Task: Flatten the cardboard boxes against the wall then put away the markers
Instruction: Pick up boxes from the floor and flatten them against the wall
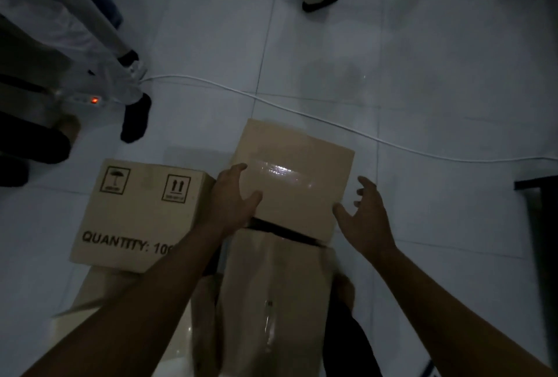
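Matt brown cardboard boxes (290, 183) — a glossy clear tape strip (280, 170) on one — over smooth, faintly shiny floor tiles (422, 44).

There are three cardboard boxes: a taped box (294, 177), a printed box (136, 213) and a lower box (271, 301). Two hands, left hand (232, 195) and right hand (367, 216). One white cable (302, 114).
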